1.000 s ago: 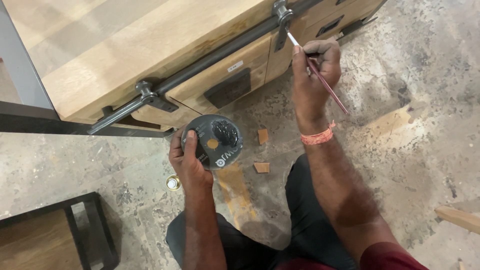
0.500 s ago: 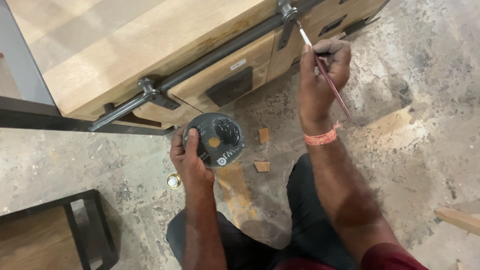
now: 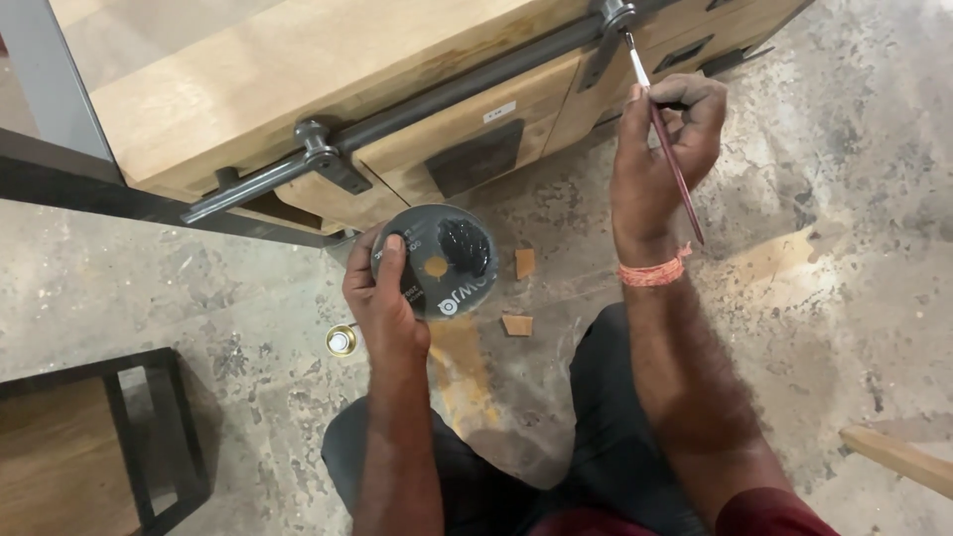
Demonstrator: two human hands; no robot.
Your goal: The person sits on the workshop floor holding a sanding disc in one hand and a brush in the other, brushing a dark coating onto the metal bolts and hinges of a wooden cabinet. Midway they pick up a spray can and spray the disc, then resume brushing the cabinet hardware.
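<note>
Beside the pale wooden cabinet (image 3: 298,60), right hand (image 3: 660,164) pinches a thin red-handled brush (image 3: 667,149) touching the dark metal rail (image 3: 447,94); left hand (image 3: 382,298) grips a round grey paint lid (image 3: 437,260); touch-up looks unfinished.

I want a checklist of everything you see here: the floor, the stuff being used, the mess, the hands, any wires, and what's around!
Surface: bare concrete floor, stained and scuffed.
Job's things: round grey lid with a black paint blob; thin paintbrush, tip at the cabinet's dark metal rail.
Clutter: two small wood chips; small brass cap.
Hands: left hand holds the lid; right hand holds the brush.
Cables: nothing seen.
Surroundings: wooden cabinet; dark metal frame; wooden stick.
</note>
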